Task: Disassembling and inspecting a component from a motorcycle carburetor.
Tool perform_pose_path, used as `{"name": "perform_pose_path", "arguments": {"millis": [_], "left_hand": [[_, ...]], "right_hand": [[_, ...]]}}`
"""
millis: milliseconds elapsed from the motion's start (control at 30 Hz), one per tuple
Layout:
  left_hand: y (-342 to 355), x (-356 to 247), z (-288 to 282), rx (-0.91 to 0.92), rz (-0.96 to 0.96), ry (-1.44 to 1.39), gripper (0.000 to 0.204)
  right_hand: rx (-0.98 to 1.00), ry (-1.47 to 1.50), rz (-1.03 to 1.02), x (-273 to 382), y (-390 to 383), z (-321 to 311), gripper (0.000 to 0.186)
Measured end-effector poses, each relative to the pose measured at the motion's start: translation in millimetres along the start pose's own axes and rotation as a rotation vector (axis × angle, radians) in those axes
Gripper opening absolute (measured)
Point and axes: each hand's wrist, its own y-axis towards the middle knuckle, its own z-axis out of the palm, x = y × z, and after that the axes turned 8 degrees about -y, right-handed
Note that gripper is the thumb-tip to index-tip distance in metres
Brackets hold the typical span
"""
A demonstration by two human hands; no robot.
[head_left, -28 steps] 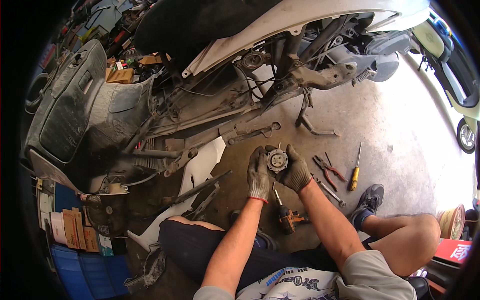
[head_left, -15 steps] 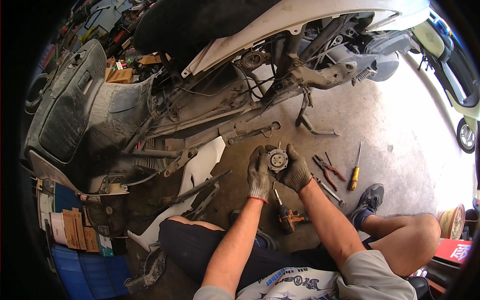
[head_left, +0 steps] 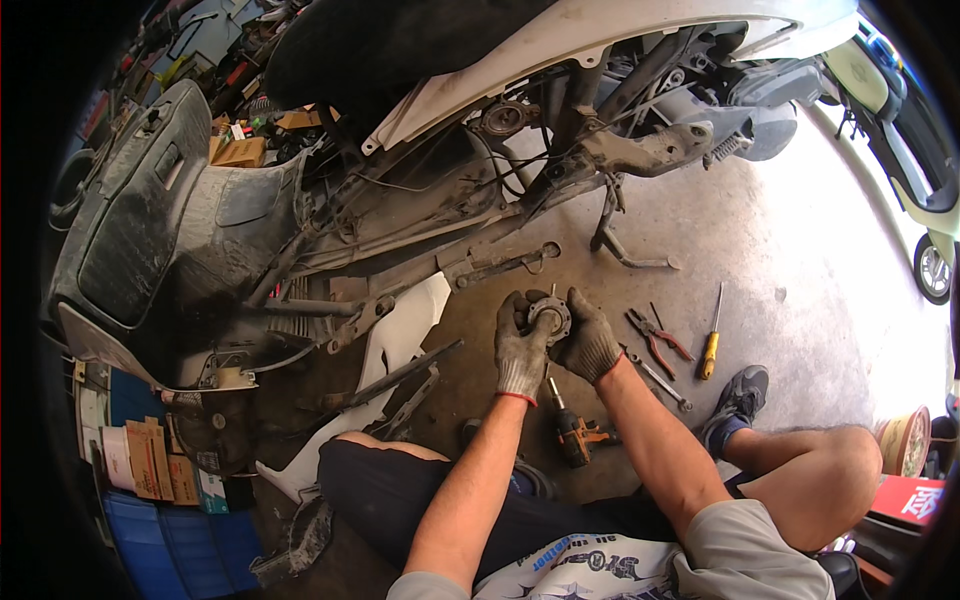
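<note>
In front of me I hold a round, grey metal part [head_left: 563, 317] with a lugged rim and a thin stem sticking up from its far side. My gloved left hand [head_left: 520, 350] is closed round its left side, the thumb laid across its face. On its right edge the fingers of my gloved right hand [head_left: 588, 345] are curled against it. Beneath my wrists an orange and black cordless drill [head_left: 572, 435] lies on the floor. Right of my right hand are a wrench [head_left: 660, 380], red-handled pliers [head_left: 655, 345] and a yellow-handled screwdriver [head_left: 710, 355].
A partly stripped scooter [head_left: 400, 230] spans the far side, its stand [head_left: 635, 262] on the floor. A white body panel [head_left: 385, 370] lies left of my hands. Cardboard boxes [head_left: 150, 460] and a blue bin [head_left: 180, 545] are at lower left. Another vehicle [head_left: 925, 190] stands far right.
The metal part has tilted and shifted slightly left. My left thumb has moved onto its face, and my right fingers have shifted along its edge.
</note>
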Motion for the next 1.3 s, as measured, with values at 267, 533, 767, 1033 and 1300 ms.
{"name": "perform_pose_path", "arguments": {"millis": [267, 533, 767, 1033, 1300], "left_hand": [[2, 2, -3, -0.030, 0.063, 0.178, 0.054], [3, 9, -6, -0.028, 0.060, 0.167, 0.054], [-1, 1, 0, -0.014, -0.005, 0.023, 0.058], [4, 14, -10, -0.040, 0.050, 0.185, 0.067], [2, 15, -10, -0.041, 0.030, 0.136, 0.069]], "right_hand": [[-0.028, 0.011, -0.001, -1, -2, 9, 0.057], [-0.047, 0.014, 0.003, -2, -1, 7, 0.059], [0.036, 0.024, 0.008, -2, 4, -12, 0.062], [0.020, 0.021, 0.019, -5, 4, -11, 0.063], [0.009, 0.020, 0.019, -5, 4, -10, 0.063]]}}
